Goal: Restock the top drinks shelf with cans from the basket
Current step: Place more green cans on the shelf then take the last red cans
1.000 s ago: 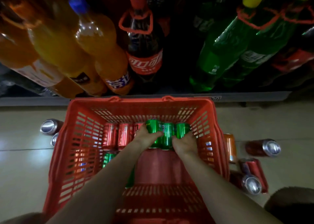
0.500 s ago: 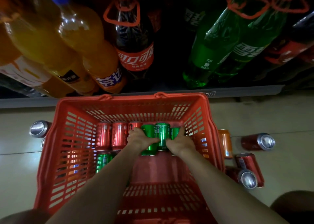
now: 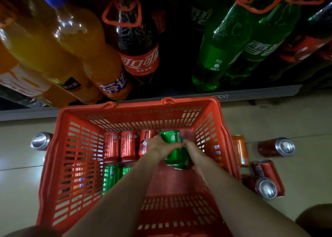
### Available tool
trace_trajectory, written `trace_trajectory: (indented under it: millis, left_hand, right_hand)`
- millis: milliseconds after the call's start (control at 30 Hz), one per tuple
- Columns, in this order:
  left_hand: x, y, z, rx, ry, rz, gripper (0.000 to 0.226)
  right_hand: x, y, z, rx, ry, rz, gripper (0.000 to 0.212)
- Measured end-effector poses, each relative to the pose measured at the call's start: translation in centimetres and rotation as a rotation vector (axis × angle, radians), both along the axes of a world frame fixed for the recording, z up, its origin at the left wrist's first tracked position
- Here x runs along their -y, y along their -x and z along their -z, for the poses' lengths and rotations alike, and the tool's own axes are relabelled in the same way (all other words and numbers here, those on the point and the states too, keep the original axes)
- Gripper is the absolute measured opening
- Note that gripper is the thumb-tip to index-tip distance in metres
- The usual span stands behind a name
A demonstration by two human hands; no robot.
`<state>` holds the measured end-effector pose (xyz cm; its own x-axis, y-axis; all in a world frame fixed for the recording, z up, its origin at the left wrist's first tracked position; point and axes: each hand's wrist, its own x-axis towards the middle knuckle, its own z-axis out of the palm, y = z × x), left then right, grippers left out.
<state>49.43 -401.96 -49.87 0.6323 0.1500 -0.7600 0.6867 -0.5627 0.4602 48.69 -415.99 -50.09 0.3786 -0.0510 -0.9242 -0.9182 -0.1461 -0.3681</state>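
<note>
A red plastic basket (image 3: 59, 146) stands on the floor below me. Both my hands are inside it, closed around a bunch of green cans (image 3: 173, 146) lifted a little off the basket floor. My left hand (image 3: 159, 146) grips them from the left, and my right hand (image 3: 193, 151) grips them from the right. Three red cans (image 3: 128, 145) lie in a row to the left of my hands. Two more green cans (image 3: 111, 177) lie nearer me, partly hidden by my left forearm.
Large orange (image 3: 75, 44), cola (image 3: 138, 44) and green bottles (image 3: 226, 44) fill the low shelf behind the basket, above its grey edge (image 3: 260, 92). Loose cans lie on the floor: one silver-ended can at left (image 3: 40, 140), an orange can (image 3: 239, 149) and red cans (image 3: 275, 146) at right.
My hands have closed together on the green cans and raised them from the basket floor. The view has tilted slightly, with the basket shifting left in frame.
</note>
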Motion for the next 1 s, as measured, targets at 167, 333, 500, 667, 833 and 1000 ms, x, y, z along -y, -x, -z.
trace_trajectory:
  millis: [167,333,500,667,833,1000]
  left_hand:
    - [-0.8,0.1,-0.2,0.003,-0.008,-0.044,0.064]
    - [-1.5,0.9,0.7,-0.042,0.104,-0.068,0.075]
    - [-1.7,0.9,1.3,-0.047,0.3,-0.143,0.082]
    - [-2.2,0.8,1.7,-0.044,0.483,-0.321,0.075]
    - [-2.9,1.1,1.9,-0.061,0.557,-0.519,0.076]
    - [-3.0,1.3,1.5,-0.107,0.603,-0.501,0.06]
  right_hand:
    - [0.1,-0.3,0.2,-0.04,-0.132,0.213,0.046]
    - [0.2,-0.9,-0.3,-0.036,-0.186,0.257,0.044]
    - [-0.2,-1.0,0.9,0.019,-0.257,0.301,0.047]
    - [-0.7,-1.4,0.9,0.052,-0.284,0.297,0.057]
    - [-0.6,-1.5,0.2,0.043,-0.344,0.267,0.065]
    - [-0.4,-1.2,-0.4,0.009,-0.318,0.216,0.067]
